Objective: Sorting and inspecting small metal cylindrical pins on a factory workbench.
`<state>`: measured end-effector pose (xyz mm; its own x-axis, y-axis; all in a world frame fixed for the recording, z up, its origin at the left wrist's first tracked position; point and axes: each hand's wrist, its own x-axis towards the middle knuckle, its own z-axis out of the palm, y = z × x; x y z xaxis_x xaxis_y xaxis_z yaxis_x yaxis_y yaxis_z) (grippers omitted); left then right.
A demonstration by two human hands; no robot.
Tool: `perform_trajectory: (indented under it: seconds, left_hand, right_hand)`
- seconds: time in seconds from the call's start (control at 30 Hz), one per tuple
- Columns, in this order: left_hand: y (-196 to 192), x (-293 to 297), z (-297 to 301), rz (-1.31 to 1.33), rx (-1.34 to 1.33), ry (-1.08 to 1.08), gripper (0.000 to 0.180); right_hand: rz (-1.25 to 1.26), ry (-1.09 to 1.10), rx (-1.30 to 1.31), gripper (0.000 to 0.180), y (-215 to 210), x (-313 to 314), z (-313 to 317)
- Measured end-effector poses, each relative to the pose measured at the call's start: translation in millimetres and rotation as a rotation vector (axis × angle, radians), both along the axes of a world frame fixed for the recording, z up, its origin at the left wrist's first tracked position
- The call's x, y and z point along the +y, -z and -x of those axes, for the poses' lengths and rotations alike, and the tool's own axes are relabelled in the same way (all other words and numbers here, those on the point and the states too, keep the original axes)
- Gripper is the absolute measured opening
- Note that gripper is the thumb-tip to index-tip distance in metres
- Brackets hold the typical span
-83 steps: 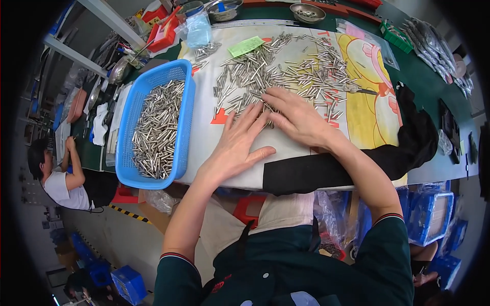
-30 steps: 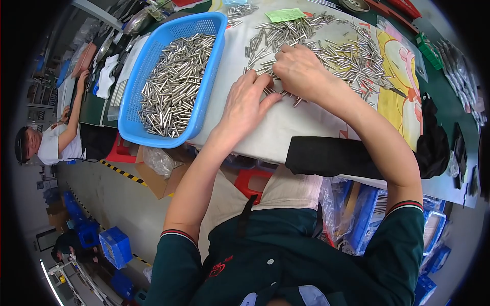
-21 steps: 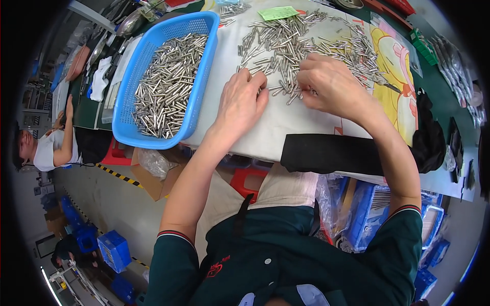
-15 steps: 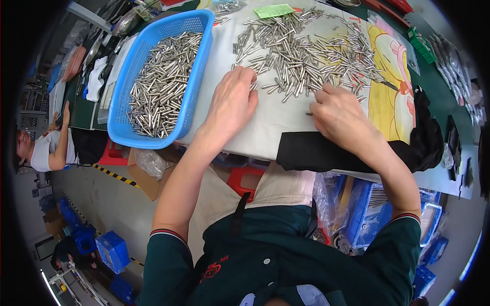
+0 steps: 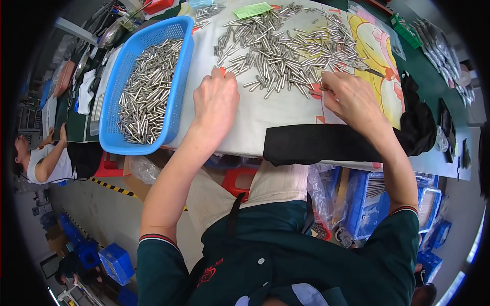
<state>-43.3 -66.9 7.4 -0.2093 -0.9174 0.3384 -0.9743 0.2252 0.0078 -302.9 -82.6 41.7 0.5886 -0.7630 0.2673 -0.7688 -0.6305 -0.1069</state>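
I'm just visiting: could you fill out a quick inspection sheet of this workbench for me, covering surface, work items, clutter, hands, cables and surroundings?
Surface: white sheet over the bench, with a black cloth at the near edge.
Job's things: loose metal pins heaped on the sheet; more in a blue basket.
Clutter: green slip and clear bags at the far side.
Hands: left hand rests knuckles-up at the heap's edge; right hand pinches at pins.
Cables: nothing seen.
Surroundings: another person at left; blue crates under the bench.
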Motion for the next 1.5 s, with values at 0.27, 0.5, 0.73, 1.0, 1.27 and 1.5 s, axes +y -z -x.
perform_trajectory:
  seconds: [0.27, 0.5, 0.73, 1.0, 1.27, 1.5]
  left_hand:
    - [0.7, -2.7, -4.4, -0.013, -0.056, 0.066, 0.008]
    - [2.2, -3.1, -11.5, -0.044, -0.075, 0.107, 0.012]
    - [-2.9, -0.5, -16.1, -0.037, -0.071, 0.213, 0.016]
    - [1.1, -1.6, -17.2, -0.094, -0.056, 0.154, 0.012]
    - [-2.4, -2.6, -10.2, -0.001, -0.238, 0.14, 0.015]
    - [2.4, -2.4, -13.2, 0.05, -0.256, 0.188, 0.018]
  right_hand:
    - [-0.111, 0.051, -0.072, 0.01, 6.6, -0.4, 7.6]
    - [-0.117, 0.138, -0.073, 0.011, -3.0, -9.6, 14.6]
    - [-0.135, 0.182, -0.177, 0.011, -1.3, -23.0, 44.4]
    - [-0.221, 0.238, -0.167, 0.013, 12.0, -21.7, 20.2]
    - [-0.078, 0.219, 0.141, 0.011, 18.9, -32.0, 1.4]
    - [-0.04, 0.246, 0.376, 0.007, 12.1, -28.0, -16.4]
